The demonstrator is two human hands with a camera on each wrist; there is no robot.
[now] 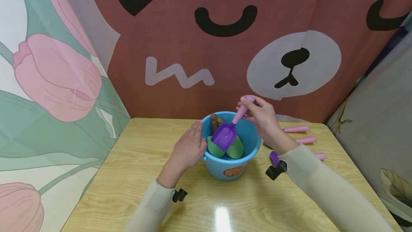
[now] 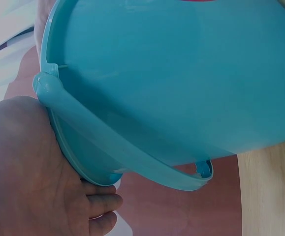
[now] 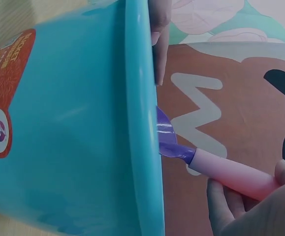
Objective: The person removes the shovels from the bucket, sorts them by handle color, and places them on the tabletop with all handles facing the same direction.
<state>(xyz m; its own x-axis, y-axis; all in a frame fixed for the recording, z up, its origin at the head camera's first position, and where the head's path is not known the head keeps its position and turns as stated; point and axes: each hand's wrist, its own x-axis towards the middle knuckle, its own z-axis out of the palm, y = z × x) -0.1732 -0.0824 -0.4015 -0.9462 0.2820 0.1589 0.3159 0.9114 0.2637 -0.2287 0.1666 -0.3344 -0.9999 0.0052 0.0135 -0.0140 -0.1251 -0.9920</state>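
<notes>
A light blue bucket (image 1: pixel 225 169) stands upright on the table, a red label on its front. Over its mouth my right hand (image 1: pixel 262 117) grips the pink handle of a purple toy shovel (image 1: pixel 224 137), whose blade points down into the opening. In the right wrist view the blade is partly hidden behind the rim. My left hand (image 1: pixel 190 146) rests on the bucket's left rim with its fingers straight. Inside the bucket are green tool heads (image 1: pixel 235 148) and brown handles (image 1: pixel 214 122). The blue bail handle (image 2: pixel 127 142) hangs down the bucket's side.
Right of the bucket lie several tools with pink handles (image 1: pixel 305 140), partly covered by my right forearm. One shows a purple head (image 1: pixel 274 158). The wooden table (image 1: pixel 135 174) meets a brown bear-print cloth (image 1: pixel 180 99) at its back edge.
</notes>
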